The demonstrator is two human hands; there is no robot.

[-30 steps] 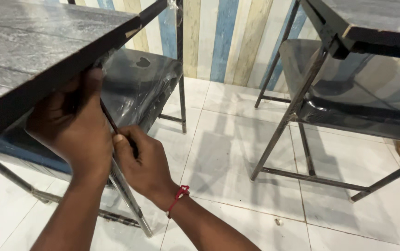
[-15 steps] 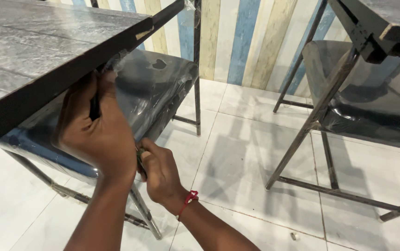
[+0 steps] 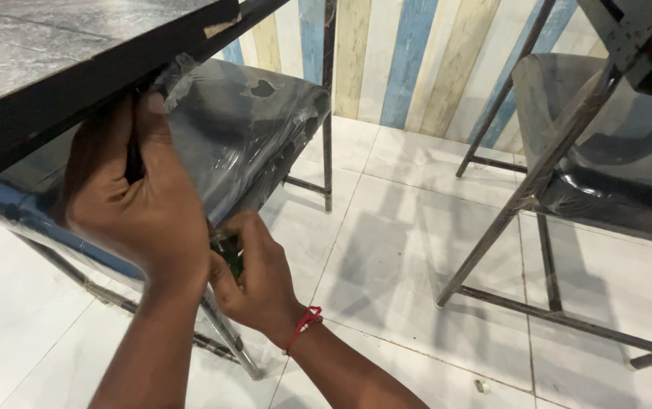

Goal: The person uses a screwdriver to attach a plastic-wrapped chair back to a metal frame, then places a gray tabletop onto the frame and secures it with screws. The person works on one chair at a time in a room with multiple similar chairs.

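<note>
Reaching up under the dark tabletop [image 3: 76, 45] at upper left, left hand [image 3: 133, 204] curling around a thin black rod [image 3: 135, 160]; right hand [image 3: 254, 276], lower centre, pinching a small dark green tool [image 3: 227, 250].

The left hand [image 3: 133, 204] hides most of the dark tool [image 3: 227, 251] — its tip unseen under the table [image 3: 53, 68]

Both forearms are bare and sleeveless; a red thread bracelet [image 3: 305, 324] circles the right wrist.

Dark grey table top [image 3: 53, 38]; striped blue, cream and tan wall [image 3: 409, 60]; white floor tiles [image 3: 402, 227].
</note>
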